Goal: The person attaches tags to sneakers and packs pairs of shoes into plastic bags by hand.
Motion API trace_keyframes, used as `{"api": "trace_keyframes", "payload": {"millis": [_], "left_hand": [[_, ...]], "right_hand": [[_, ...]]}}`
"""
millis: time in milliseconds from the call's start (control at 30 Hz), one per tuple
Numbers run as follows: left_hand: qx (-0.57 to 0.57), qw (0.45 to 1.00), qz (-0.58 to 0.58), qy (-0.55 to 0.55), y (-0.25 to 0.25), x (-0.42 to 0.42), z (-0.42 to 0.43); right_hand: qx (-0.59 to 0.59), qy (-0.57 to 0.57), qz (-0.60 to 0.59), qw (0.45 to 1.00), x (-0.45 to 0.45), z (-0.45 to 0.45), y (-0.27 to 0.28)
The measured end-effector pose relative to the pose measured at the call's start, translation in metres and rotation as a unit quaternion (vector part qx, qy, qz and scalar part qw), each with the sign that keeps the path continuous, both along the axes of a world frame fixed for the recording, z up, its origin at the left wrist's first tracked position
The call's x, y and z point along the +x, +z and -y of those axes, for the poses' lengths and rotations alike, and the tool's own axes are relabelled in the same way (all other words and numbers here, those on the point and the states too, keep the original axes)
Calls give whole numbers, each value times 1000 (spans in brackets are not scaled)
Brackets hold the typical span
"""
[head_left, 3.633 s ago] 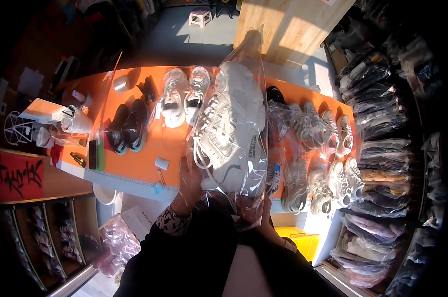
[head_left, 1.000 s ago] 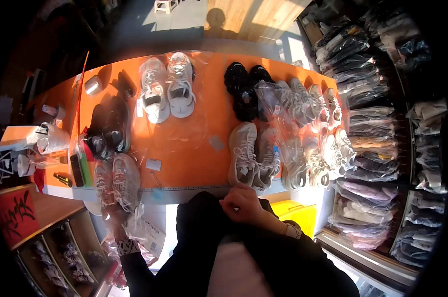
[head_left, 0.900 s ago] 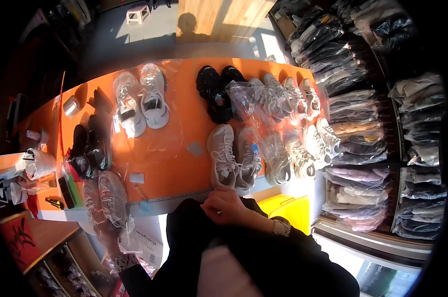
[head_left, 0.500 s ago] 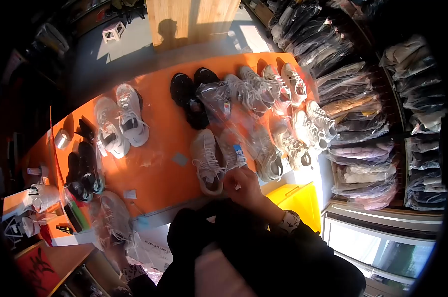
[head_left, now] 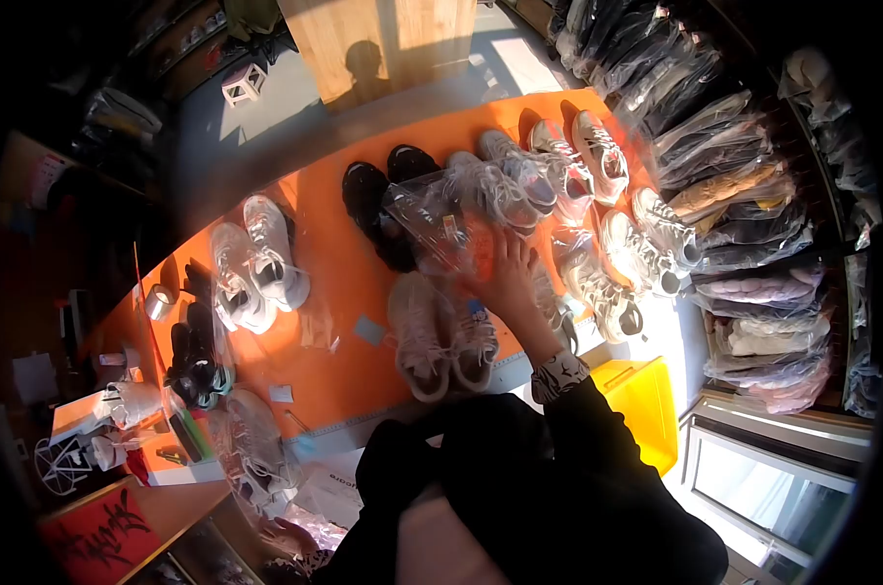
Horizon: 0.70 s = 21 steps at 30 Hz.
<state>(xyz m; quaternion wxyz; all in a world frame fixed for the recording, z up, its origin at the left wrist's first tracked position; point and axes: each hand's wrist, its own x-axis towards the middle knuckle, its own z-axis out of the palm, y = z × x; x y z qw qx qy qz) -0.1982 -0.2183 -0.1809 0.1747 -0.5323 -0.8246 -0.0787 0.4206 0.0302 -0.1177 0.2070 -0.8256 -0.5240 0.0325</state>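
Right hand (head_left: 508, 283): over the clear plastic bag (head_left: 432, 216) right of the tabletop's middle, fingers somewhat spread and reaching away from the body; whether they pinch the film, cannot be told. A patterned cuff at the wrist.

Left hand (head_left: 290, 536): low in the view, partly in shadow, at the near end of the bagged shoes (head_left: 256, 444); finger state and contact cannot be told.

Bagged shoes: one light pair in clear plastic, at the left part of the near edge of the orange tabletop (head_left: 334, 375).

Grey-white pair (head_left: 419, 336): unworn position, side by side at the near edge, left of the right hand; blue label (head_left: 477, 308) on the right shoe.

Black shoes (head_left: 365, 195): behind that pair, the bag partly over them.

Light shoes (head_left: 602, 161): several, in two rows on the right part, some under film.

White pair (head_left: 271, 255): left part, far side.

Dark pair (head_left: 200, 361): nearer, beside the tape roll (head_left: 159, 302).

Cards: one grey (head_left: 368, 330), one white (head_left: 281, 393), both flat.

Yellow bin (head_left: 646, 400): beyond the near edge, right.
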Motion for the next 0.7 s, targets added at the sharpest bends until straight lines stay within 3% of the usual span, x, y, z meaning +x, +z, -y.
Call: {"api": "trace_keyframes", "payload": {"millis": [33,167,233,300,333,367,433,533,567,600,667,700], "left_hand": [[16,998,-32,43,-4,4,13],[63,993,57,85,14,42,17],[-25,996,76,45,36,95,-5],[54,943,234,-232,38,131,-31],[59,917,268,-291,40,153,-47],[54,897,300,-321,56,185,-67],[-1,860,356,-365,78,228,-109],[-13,817,461,-347,89,268,-166],[-13,776,573,-262,85,275,-182],[-35,699,683,-210,81,275,-201],[-98,456,880,-86,80,277,-239],[-152,489,854,-95,80,282,-254]], "right_hand": [[-41,-10,7,999,2,-1,-1],[-13,-20,-43,999,2,-3,-15],[-70,38,-74,994,1,-2,-4],[-56,80,-36,995,-12,3,14],[-42,122,2,992,-20,7,23],[-43,128,-2,991,-26,12,30],[151,283,-5,947,-31,23,44],[184,372,2,910,-38,41,62],[190,414,-17,890,-39,46,67],[208,414,-16,886,-41,51,72],[212,423,-19,881,-36,57,78],[212,421,-19,882,-31,61,80]]}}
